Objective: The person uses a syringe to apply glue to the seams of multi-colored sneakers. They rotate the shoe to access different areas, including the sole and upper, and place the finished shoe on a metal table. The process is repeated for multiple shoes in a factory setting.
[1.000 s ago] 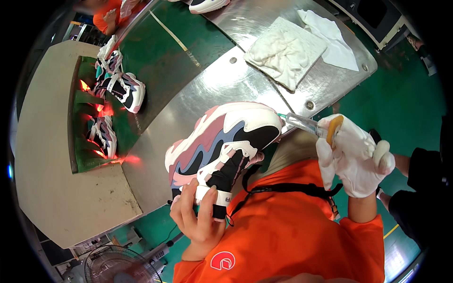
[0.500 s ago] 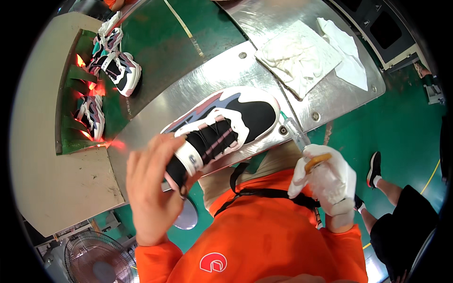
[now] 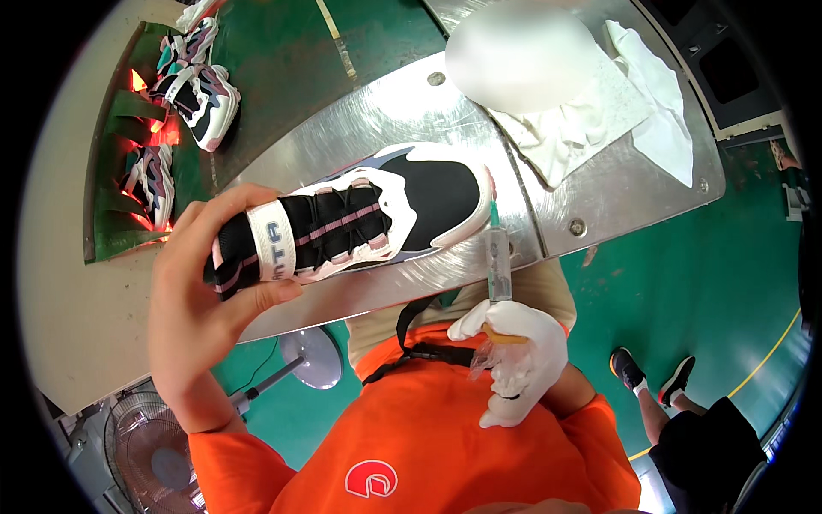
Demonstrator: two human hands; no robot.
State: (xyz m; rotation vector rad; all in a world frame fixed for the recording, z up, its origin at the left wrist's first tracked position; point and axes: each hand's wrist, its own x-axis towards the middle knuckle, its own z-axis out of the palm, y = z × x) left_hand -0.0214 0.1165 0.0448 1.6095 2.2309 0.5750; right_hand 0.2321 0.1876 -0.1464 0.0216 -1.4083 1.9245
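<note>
We count one sneaker (image 3: 441,201) in hand, over the metal surface (image 3: 385,103), toe rightward. Left grip (image 3: 193,287): bare, pinching its collar between thumb and fingers. Right grip (image 3: 527,355): gloved, curled round one syringe (image 3: 498,265), tip by the toe; contact we cannot tell. At left, at least three other sneakers (image 3: 210,107); upper right, at least two white cloths (image 3: 664,128).

Sneaker (image 3: 351,214) over table (image 3: 368,116), syringe (image 3: 498,270) and cloths (image 3: 569,133) to its right.
</note>
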